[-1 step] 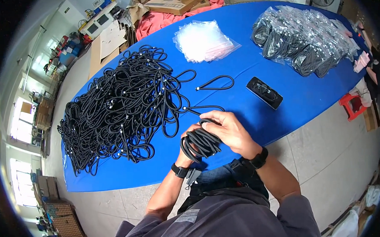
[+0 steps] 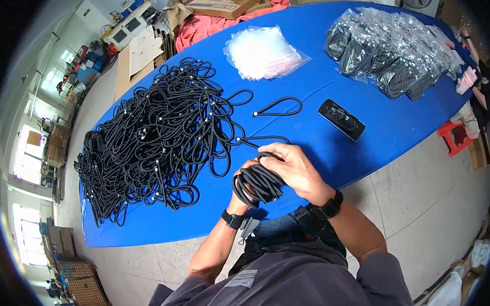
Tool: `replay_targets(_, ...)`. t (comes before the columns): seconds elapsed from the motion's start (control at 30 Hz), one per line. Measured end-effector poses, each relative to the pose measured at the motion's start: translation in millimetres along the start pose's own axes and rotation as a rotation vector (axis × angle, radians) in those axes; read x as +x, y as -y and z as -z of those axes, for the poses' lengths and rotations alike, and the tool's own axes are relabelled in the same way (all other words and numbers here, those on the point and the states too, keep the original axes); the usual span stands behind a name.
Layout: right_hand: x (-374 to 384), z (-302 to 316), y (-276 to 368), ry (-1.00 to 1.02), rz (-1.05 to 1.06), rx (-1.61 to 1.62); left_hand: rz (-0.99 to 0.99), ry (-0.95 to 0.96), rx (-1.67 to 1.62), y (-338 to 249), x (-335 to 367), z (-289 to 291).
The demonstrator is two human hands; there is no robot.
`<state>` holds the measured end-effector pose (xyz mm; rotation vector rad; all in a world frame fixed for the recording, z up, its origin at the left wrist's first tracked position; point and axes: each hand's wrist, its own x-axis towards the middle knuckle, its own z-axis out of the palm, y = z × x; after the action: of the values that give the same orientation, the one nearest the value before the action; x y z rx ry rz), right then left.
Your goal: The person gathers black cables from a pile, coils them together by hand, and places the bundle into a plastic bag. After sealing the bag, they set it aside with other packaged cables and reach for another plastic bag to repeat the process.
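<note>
A bundle of black elastic cord loops (image 2: 261,184) is held above the near edge of the blue table. My left hand (image 2: 238,203) is closed around it from the left, mostly hidden behind the cords. From the right, my right hand (image 2: 298,171) pinches the top of the bundle, thumb and fingers bent over a cord. Just beyond my hands lies a single loop (image 2: 267,137) with a small pale clasp, partly covered by my fingers. Another loop (image 2: 283,100) lies farther off. To the left spreads a large tangled pile of the same black loops (image 2: 158,133).
On the blue table (image 2: 311,139) are a dark phone (image 2: 341,120), a stack of clear plastic bags (image 2: 263,52) and, far right, a heap of bagged cords (image 2: 394,50). Cardboard (image 2: 221,5) sits behind the table; a red stool (image 2: 455,137) stands right.
The bundle and my hands have shifted very slightly; my hold on it is the same.
</note>
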<state>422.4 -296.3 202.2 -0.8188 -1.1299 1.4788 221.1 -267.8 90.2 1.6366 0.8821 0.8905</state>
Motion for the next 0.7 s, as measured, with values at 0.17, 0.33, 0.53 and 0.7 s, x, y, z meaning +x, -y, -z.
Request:
replay_targets(0.17,0,-18,3,-0.049,-0.071,-0.124,0.036,-0.138,0.398,2,-9,1)
replay_targets(0.33,1,-16,-22,-0.041,0.091,-0.311,-0.128,-0.283,0.238,-10,-2,-1)
replay_targets(0.53,-44,-43,-44,-0.177,0.519,-0.644,0.146,-0.310,-0.408,-6,-19,-4)
replay_targets(0.7,-28,-62,-54,-0.390,0.540,-0.616,-0.019,-0.388,-0.321,-44,-15,-21)
